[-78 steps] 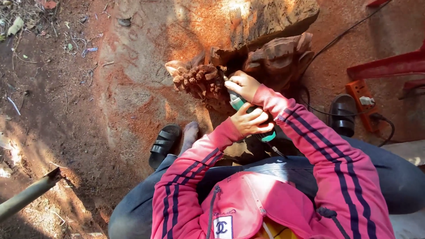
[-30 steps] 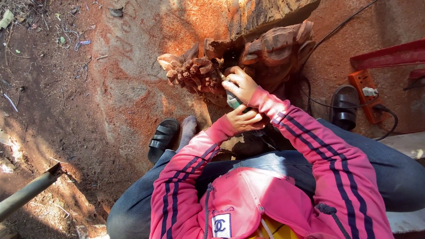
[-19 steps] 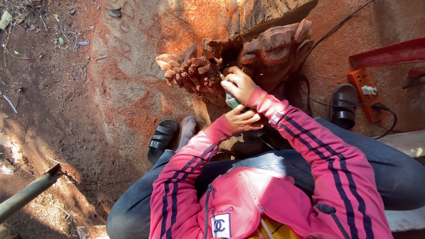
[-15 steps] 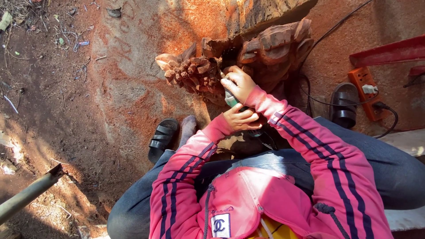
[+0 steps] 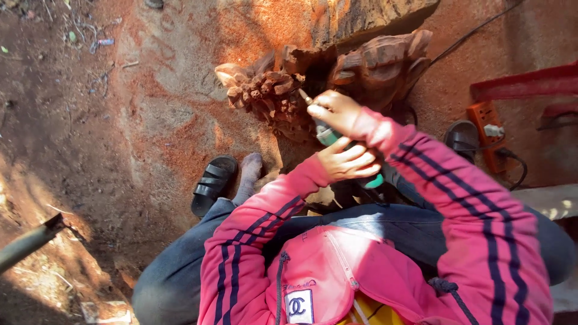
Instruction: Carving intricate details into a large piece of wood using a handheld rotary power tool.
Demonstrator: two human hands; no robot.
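Both my hands grip a teal power carving tool (image 5: 328, 136). My right hand (image 5: 337, 112) holds its front end, close to the tip, which touches a reddish carved wooden piece (image 5: 271, 90) on the ground. My left hand (image 5: 348, 161) wraps the tool's rear body. The tool's middle is hidden under my fingers. I wear a pink jacket with dark stripes and blue jeans.
A black sandal (image 5: 212, 183) lies beside my socked foot (image 5: 247, 177). Another sandal (image 5: 462, 138) and an orange power strip (image 5: 490, 133) with cables lie at the right, near a red frame (image 5: 524, 83). A pipe (image 5: 27, 244) pokes in at lower left. Red sawdust covers the ground.
The tool and my hands have shifted slightly up and left along the carving; the view has drifted a little. My grip on the tool is unchanged.
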